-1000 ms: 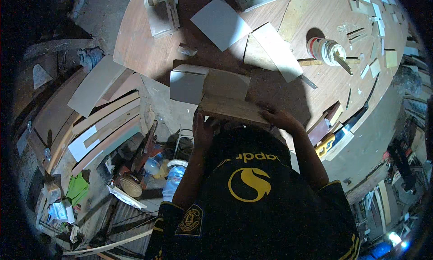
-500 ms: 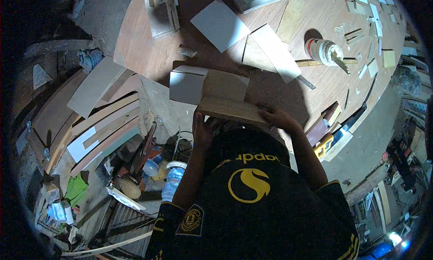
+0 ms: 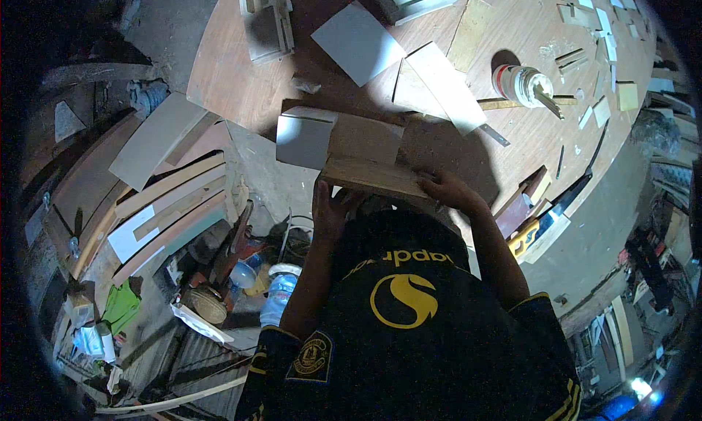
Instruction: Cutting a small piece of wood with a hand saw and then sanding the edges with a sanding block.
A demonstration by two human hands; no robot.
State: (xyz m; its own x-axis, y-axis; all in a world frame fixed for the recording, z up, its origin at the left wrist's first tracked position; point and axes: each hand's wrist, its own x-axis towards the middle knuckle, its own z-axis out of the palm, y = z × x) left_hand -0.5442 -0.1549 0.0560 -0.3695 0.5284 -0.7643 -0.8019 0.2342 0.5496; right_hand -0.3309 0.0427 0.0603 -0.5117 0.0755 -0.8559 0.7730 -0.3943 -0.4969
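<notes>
A partly built wooden box [image 3: 365, 138] of flat boards stands at the table's near edge, with a white panel [image 3: 306, 138] on its left. Its nearest board [image 3: 374, 177] is bare brown wood and faces me. My left hand [image 3: 330, 207] grips the lower left end of this board, its fingers curling beneath it and partly hidden. My right hand [image 3: 452, 190] is closed over the board's right end, fingers on its top edge. The underside of the box is out of sight behind my hands and shirt.
On the table [image 3: 227, 77] lie a white square panel [image 3: 358, 42], a long white strip [image 3: 446, 87] over a metal ruler [image 3: 495, 134], and a tub [image 3: 521, 85] with a stick. A yellow-handled saw [image 3: 524, 240] rests at the right edge. Boards [image 3: 172, 209] lean left.
The view has shifted very slightly. My left fingers show a little more beneath the near board, and my right fingers have shifted slightly on its end. The box stays in place.
</notes>
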